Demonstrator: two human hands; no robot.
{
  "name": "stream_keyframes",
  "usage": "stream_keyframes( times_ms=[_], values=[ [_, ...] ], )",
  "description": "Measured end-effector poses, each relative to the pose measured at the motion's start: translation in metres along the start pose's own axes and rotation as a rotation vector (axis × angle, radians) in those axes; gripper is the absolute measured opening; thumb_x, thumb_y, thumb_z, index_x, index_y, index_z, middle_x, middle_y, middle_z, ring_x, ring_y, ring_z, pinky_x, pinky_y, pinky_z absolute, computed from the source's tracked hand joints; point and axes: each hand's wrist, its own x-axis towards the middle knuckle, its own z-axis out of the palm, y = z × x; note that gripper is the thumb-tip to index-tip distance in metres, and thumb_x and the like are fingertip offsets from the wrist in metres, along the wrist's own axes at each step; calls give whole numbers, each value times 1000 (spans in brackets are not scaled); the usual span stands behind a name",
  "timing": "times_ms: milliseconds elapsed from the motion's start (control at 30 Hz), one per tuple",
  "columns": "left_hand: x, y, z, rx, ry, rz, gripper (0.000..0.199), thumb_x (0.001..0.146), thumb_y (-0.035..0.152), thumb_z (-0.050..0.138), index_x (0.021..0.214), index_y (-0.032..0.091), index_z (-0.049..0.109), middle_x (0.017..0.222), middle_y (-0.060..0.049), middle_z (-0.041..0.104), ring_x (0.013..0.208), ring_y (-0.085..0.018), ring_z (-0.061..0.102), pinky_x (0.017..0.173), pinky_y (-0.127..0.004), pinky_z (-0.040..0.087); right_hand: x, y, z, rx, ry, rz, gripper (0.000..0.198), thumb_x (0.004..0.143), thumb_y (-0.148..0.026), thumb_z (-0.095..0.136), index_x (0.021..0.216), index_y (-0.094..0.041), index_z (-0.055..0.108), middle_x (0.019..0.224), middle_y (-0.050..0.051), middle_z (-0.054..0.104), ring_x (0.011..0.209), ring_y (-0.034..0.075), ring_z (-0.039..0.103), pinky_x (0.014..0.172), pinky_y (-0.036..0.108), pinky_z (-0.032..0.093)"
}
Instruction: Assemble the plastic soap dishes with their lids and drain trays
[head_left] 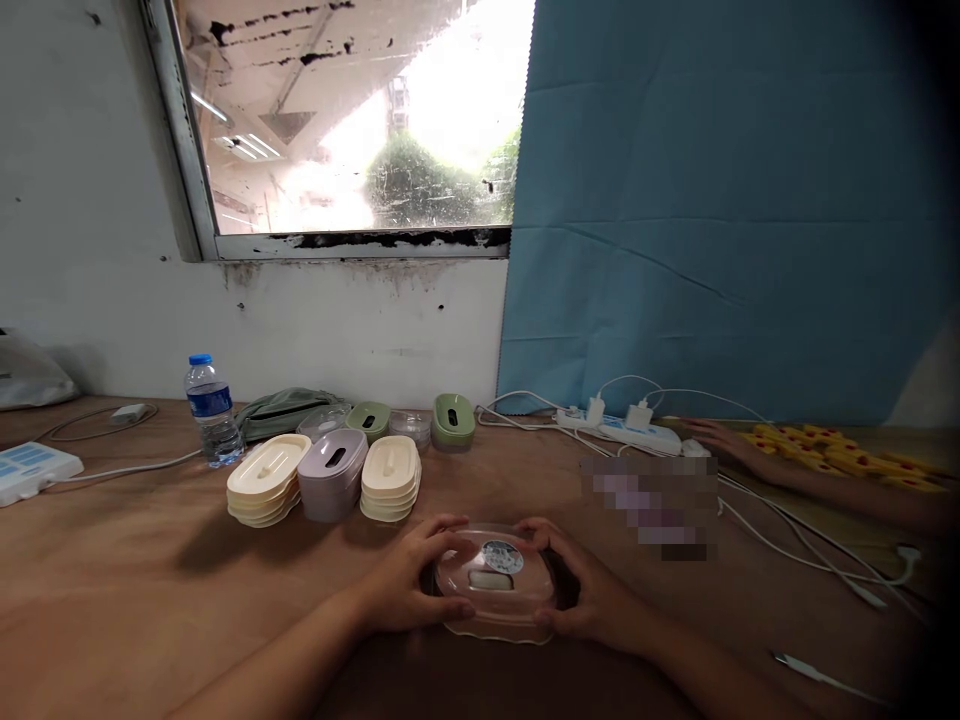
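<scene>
Between my two hands, at the near middle of the table, is a clear plastic box (495,600) with rounded ends. A round printed sticker lies on its top, and a pale oblong patch shows just below that. My left hand (420,580) grips its left end, thumb in front and fingers behind. On the right end my right hand (574,585) holds it the same way. Beyond my left hand stand a stack of cream lids (390,475), a stack of lilac boxes (334,475) with a dark slot on top, and another cream stack (266,480).
Green boxes (453,422), a clear container (410,427), a green pouch (289,408) and a water bottle (212,412) line the back. Power strips (619,430) and white cables lie right. A co-worker's arm (795,470) reaches in beside yellow pieces (840,455). One patch is pixelated.
</scene>
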Motion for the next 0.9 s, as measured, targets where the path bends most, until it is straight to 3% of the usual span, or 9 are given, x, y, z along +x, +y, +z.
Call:
stream_keyframes(
  times_ms=[233, 367, 500, 900],
  values=[
    [3, -1, -4, 169, -113, 168, 51, 73, 37, 58, 122, 28, 45, 130, -3, 43, 126, -23, 27, 104, -39, 21, -2, 3, 0, -248, -18, -90, 60, 51, -36, 73, 102, -21, 44, 129, 10, 32, 118, 28, 35, 96, 39, 34],
    [4, -3, -6, 279, -136, 253, 67, 66, 44, 63, 126, 27, 39, 133, -3, 39, 126, -25, 27, 103, -39, 23, 0, 6, 0, -364, 10, -252, 63, 54, -39, 71, 109, -22, 45, 125, 11, 42, 116, 28, 38, 95, 40, 35],
    [4, -3, -6, 335, -129, 282, 65, 67, 45, 61, 125, 26, 41, 133, -2, 39, 125, -24, 28, 103, -37, 26, 1, 9, -1, -398, 29, -349, 61, 57, -40, 69, 110, -22, 45, 120, 10, 49, 115, 27, 41, 95, 40, 36],
    [7, 0, -4, 284, -103, 243, 62, 63, 40, 65, 121, 27, 47, 128, -2, 45, 120, -25, 37, 102, -37, 28, -1, 16, 2, -376, 69, -275, 70, 50, -39, 72, 116, -22, 50, 120, 8, 53, 112, 30, 48, 93, 43, 41]
  ],
)
